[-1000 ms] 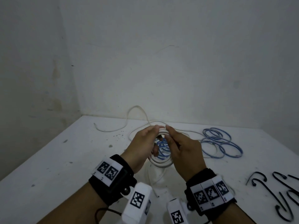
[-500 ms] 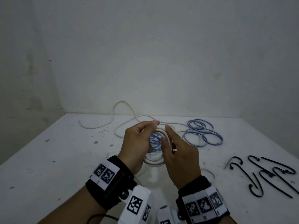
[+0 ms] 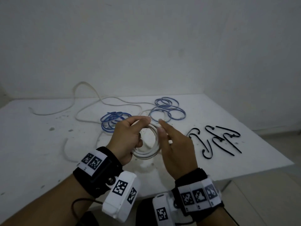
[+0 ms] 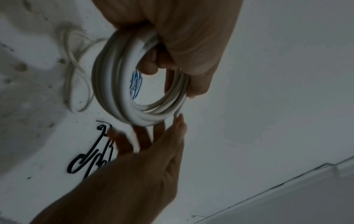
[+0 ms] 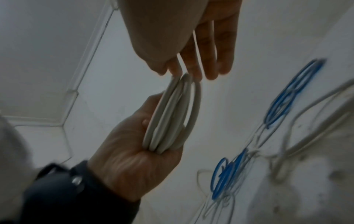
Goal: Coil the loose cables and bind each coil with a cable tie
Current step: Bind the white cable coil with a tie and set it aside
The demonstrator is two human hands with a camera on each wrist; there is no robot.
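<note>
The left hand (image 3: pixel 128 136) grips the white cable coil (image 3: pixel 149 150) above the bench (image 3: pixel 32 144); the right hand (image 3: pixel 176 149), fingers straight, perhaps touches its rim.

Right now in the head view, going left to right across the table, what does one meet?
Loose end of the white cable → blue coil → left hand holding the white coil → right hand → black cable ties.

A: Colours? Held coil (image 3: pixel 147 152) white, loose cable (image 3: pixel 84 97) on table off-white.
B: Other coils (image 3: pixel 167 110) blue. Ties (image 3: pixel 216 141) black. Wristbands (image 3: pixel 97 170) black, black-and-white square-code tags. Table (image 3: pixel 32 144) white, speckled.
</note>
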